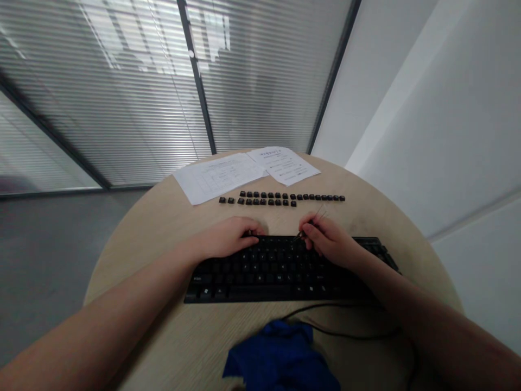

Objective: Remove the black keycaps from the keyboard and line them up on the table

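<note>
Where the right hand (pixel 325 239) covers the keyboard (pixel 260 277), keys are hidden.

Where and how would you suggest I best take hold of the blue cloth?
I would pinch the blue cloth by its bunched middle, from above: the crumpled folds offer loose fabric to fingertips, and coming straight down should avoid the black cable beside it.

Black keyboard (pixel 252 277), blue cloth (pixel 280 358), white printed papers (pixel 223 175).

Slatted blinds (pixel 260 98) hang beyond printed papers (pixel 222 176) on the table (pixel 134 239).
</note>
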Tool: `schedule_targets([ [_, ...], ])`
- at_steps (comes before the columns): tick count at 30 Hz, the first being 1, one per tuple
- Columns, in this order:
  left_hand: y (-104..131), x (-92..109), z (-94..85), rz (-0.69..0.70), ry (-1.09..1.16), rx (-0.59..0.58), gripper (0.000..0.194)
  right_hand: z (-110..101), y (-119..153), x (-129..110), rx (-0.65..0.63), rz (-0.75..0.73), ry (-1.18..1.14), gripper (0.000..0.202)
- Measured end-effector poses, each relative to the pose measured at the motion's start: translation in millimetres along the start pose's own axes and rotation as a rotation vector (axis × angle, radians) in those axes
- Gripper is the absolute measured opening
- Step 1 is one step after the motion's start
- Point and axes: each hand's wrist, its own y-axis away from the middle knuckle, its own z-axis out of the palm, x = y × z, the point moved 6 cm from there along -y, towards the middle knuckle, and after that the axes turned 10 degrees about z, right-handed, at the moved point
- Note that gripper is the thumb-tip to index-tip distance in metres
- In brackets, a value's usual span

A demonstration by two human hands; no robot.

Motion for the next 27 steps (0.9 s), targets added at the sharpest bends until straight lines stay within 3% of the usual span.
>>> schedule_targets([
  [5, -1.1, 0.9, 0.7, -0.009, -0.009, 0.014, 0.022, 4.3, -6.5, 12.2, 0.002, 0.046, -0.053, 0.034],
  [10, -3.3, 1.7, 1.7, 0.002, -0.035, 0.031, 0.02, 5.5, -4.7, 12.3, -0.043, -0.017, -0.014, 0.033],
  [21, -2.6, 5.8, 0.0, 0.037, -0.023, 0.063, 0.023, 10.9, 5.5, -16.9, -0.048, -0.241, 0.257, 0.017],
  [27, -3.3, 3.4, 1.2, 0.03, -0.02, 0.051, 0.023, 13.8, 5.4, -19.9, -0.068, -0.298, 0.309, 0.017],
])
